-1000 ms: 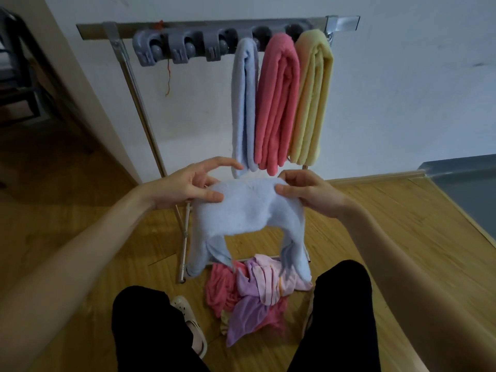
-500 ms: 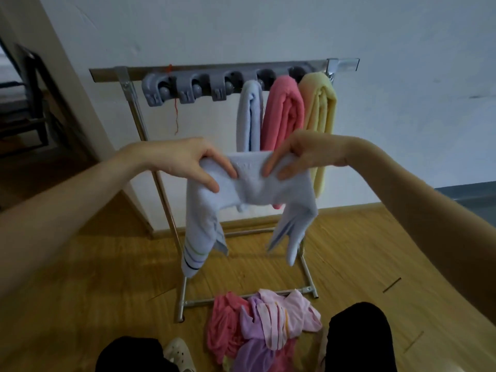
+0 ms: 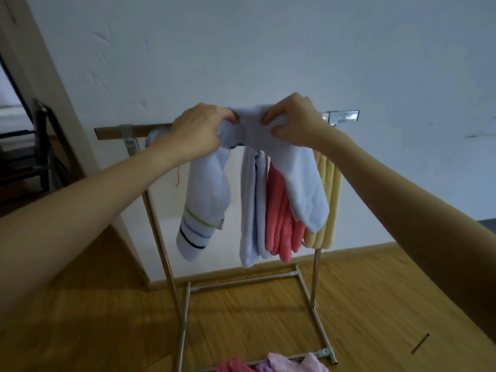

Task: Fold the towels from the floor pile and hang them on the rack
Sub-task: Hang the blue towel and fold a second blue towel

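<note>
Both hands hold a folded light blue towel [image 3: 206,194] at the rack's top bar [image 3: 112,131]. My left hand [image 3: 198,132] grips its left part and my right hand [image 3: 292,122] pinches its right part. The towel's two ends hang down, the left end with striped edging. Behind it hang another light blue towel [image 3: 251,210], a pink towel [image 3: 280,218] and a yellow towel [image 3: 328,205]. The grey clips on the bar are hidden by my hands and the towel. The floor pile [image 3: 271,365] of pink and purple towels lies at the bottom edge.
The metal rack stands against a white wall on a wooden floor; its base frame [image 3: 244,281] lies on the floor in front of me. A doorway with dark furniture [image 3: 37,146] opens at the left. A small dark stick [image 3: 420,344] lies on the floor at right.
Both hands have lifted the light blue towel from waist height up to the rack's top bar. My view has tilted up, so the floor pile has dropped to the bottom edge.
</note>
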`<control>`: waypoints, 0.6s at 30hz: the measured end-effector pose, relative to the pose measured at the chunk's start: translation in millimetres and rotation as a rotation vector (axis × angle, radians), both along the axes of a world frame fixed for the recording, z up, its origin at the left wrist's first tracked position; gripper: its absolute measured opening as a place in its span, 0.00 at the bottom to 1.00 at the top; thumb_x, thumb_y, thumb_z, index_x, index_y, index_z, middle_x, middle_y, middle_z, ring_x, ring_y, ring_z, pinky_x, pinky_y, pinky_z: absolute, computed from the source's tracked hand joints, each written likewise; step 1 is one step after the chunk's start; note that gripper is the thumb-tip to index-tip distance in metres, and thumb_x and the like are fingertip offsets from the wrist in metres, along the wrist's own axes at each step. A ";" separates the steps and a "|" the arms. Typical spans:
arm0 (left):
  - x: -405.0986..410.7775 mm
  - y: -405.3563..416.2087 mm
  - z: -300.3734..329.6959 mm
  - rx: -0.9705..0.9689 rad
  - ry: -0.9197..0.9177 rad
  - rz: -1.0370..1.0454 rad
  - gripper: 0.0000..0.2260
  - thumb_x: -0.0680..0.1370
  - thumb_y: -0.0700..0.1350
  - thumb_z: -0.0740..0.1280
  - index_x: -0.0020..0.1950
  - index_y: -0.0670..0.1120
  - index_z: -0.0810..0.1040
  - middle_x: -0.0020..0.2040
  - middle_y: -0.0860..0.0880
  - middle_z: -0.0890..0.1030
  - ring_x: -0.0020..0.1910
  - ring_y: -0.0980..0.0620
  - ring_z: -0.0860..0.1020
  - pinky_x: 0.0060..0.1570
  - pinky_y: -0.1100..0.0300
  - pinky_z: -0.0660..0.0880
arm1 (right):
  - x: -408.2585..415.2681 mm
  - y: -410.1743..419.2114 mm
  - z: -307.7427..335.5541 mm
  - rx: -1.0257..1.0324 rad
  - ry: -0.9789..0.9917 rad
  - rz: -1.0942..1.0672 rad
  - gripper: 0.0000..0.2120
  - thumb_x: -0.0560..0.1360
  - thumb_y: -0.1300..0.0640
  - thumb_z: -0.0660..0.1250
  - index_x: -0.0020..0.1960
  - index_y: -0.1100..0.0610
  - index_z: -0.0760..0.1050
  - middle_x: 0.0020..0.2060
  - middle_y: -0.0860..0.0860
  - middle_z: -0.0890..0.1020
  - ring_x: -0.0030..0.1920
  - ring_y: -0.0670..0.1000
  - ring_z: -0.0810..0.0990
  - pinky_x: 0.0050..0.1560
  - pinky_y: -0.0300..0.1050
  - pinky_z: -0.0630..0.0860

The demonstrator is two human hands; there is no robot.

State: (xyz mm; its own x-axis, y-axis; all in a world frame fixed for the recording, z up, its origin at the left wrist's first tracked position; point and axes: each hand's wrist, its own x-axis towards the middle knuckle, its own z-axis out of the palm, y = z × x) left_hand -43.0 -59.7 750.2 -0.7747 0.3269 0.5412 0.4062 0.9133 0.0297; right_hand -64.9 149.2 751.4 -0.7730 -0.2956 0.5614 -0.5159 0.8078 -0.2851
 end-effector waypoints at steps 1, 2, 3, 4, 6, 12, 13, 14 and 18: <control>-6.5 1.3 -1.4 -0.014 -0.008 0.005 0.22 0.71 0.38 0.68 0.64 0.53 0.76 0.61 0.43 0.79 0.59 0.40 0.76 0.55 0.49 0.74 | -6.0 -2.4 -1.3 -0.002 -0.013 -0.031 0.18 0.69 0.66 0.64 0.54 0.52 0.83 0.50 0.56 0.82 0.46 0.51 0.76 0.45 0.35 0.66; -13.0 2.7 -4.0 -0.035 -0.015 0.011 0.22 0.72 0.37 0.67 0.64 0.53 0.76 0.61 0.44 0.79 0.59 0.40 0.76 0.55 0.49 0.74 | -11.9 -4.7 -2.9 -0.001 -0.022 -0.065 0.19 0.69 0.67 0.63 0.54 0.53 0.83 0.50 0.56 0.82 0.46 0.51 0.76 0.44 0.37 0.68; -20.1 3.9 -7.0 -0.056 -0.022 0.023 0.23 0.72 0.37 0.66 0.65 0.53 0.75 0.62 0.44 0.78 0.60 0.40 0.76 0.55 0.48 0.74 | -18.2 -6.4 -4.7 -0.004 -0.025 -0.099 0.19 0.70 0.68 0.61 0.54 0.55 0.83 0.50 0.57 0.81 0.48 0.53 0.78 0.45 0.38 0.68; -26.9 6.2 -9.9 -0.072 -0.029 0.047 0.24 0.73 0.36 0.66 0.67 0.53 0.74 0.62 0.44 0.78 0.60 0.41 0.75 0.55 0.48 0.74 | -24.2 -7.5 -7.1 -0.009 -0.027 -0.127 0.19 0.70 0.68 0.61 0.54 0.55 0.82 0.51 0.58 0.81 0.51 0.55 0.79 0.46 0.39 0.69; -37.9 13.0 -13.7 -0.106 -0.022 0.108 0.24 0.73 0.36 0.66 0.68 0.52 0.72 0.62 0.43 0.77 0.60 0.40 0.76 0.54 0.47 0.75 | -35.1 -10.5 -12.0 -0.032 -0.023 -0.173 0.17 0.72 0.67 0.61 0.56 0.56 0.80 0.54 0.58 0.80 0.56 0.58 0.78 0.50 0.41 0.70; -53.3 37.8 -23.8 -0.197 0.214 0.233 0.16 0.78 0.38 0.62 0.65 0.44 0.69 0.54 0.40 0.76 0.47 0.35 0.78 0.36 0.50 0.67 | -44.4 -27.0 -34.6 0.101 0.286 -0.313 0.25 0.71 0.65 0.68 0.67 0.60 0.67 0.63 0.55 0.70 0.60 0.57 0.70 0.51 0.47 0.72; -54.8 38.9 -27.0 -0.209 0.250 0.245 0.14 0.79 0.39 0.62 0.64 0.43 0.69 0.53 0.40 0.76 0.44 0.35 0.78 0.34 0.51 0.66 | -45.5 -27.8 -40.6 0.104 0.325 -0.302 0.27 0.71 0.65 0.68 0.69 0.61 0.66 0.65 0.55 0.69 0.60 0.57 0.69 0.51 0.47 0.72; -56.9 39.0 -30.8 -0.223 0.281 0.245 0.13 0.79 0.39 0.62 0.63 0.43 0.69 0.52 0.40 0.76 0.41 0.36 0.78 0.33 0.52 0.66 | -46.6 -27.4 -46.9 0.106 0.345 -0.287 0.28 0.71 0.66 0.68 0.70 0.61 0.65 0.66 0.56 0.68 0.59 0.57 0.70 0.51 0.47 0.73; -60.1 30.6 -46.8 -0.278 0.321 0.206 0.13 0.78 0.37 0.64 0.62 0.41 0.72 0.47 0.40 0.77 0.35 0.39 0.78 0.28 0.55 0.65 | -48.2 -21.9 -68.2 0.104 0.440 -0.183 0.27 0.68 0.71 0.66 0.67 0.65 0.69 0.63 0.60 0.73 0.51 0.61 0.75 0.43 0.51 0.76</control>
